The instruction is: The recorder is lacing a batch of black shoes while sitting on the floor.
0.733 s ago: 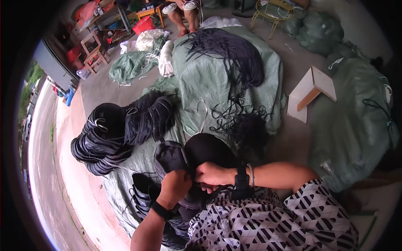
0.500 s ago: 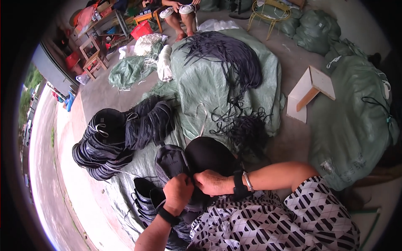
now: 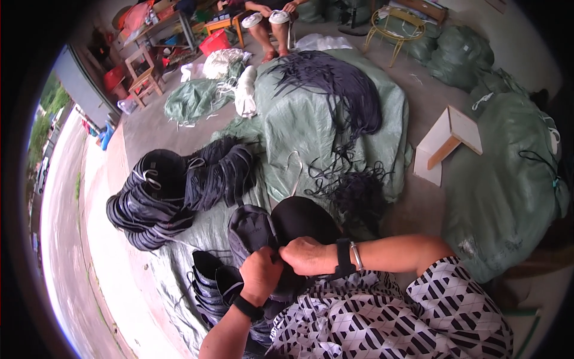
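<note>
While the shoe (image 3: 250, 226) is gripped by the curled left hand (image 3: 261, 276) and curled right hand (image 3: 308, 256), its far end is seen just beyond them, beside the knee (image 3: 304, 218); bare sheet (image 3: 287, 131) is left ahead, bounded by uppers (image 3: 221, 175) leftward, strips (image 3: 360, 194) rightward.

Just right of the lower part of the dark grey fabric piece (image 3: 246, 222), the right hand (image 3: 308, 256) no longer shows its lower fingers, seen earlier. Far beyond the piece, more of the seated person (image 3: 261, 37) has come into view.
</note>
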A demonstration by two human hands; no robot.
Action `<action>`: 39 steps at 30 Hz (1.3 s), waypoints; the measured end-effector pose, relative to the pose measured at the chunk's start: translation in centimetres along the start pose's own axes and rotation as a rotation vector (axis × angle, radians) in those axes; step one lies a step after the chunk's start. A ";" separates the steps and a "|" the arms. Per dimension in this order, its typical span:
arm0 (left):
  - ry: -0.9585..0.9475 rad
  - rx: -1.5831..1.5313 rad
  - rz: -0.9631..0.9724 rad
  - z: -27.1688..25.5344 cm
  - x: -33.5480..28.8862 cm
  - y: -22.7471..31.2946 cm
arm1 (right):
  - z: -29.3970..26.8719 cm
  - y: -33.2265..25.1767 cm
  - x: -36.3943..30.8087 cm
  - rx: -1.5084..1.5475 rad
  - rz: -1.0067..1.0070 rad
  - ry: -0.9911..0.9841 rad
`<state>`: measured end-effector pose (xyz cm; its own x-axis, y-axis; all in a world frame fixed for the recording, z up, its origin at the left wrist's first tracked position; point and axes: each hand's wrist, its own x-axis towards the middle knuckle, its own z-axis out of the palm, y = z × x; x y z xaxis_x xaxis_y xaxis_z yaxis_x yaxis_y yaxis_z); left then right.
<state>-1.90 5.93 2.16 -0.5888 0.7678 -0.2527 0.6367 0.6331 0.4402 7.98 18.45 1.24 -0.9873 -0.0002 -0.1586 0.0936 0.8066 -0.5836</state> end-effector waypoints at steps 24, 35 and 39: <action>-0.231 -0.368 0.026 -0.8 1.2 -2.2 | 0.1 1.4 0.6 0.691 0.383 -0.237; 0.126 -0.061 0.010 1.0 -1.2 -0.5 | 1.6 1.4 0.6 1.464 0.717 -0.224; 0.210 -0.178 0.046 2.0 -2.6 -1.1 | 2.3 0.2 0.3 1.080 0.517 -0.060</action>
<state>-0.06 3.48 0.58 -0.6637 0.7461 -0.0527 0.5786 0.5569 0.5959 8.00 17.29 -0.76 -0.7965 0.1267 -0.5912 0.5647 -0.1937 -0.8023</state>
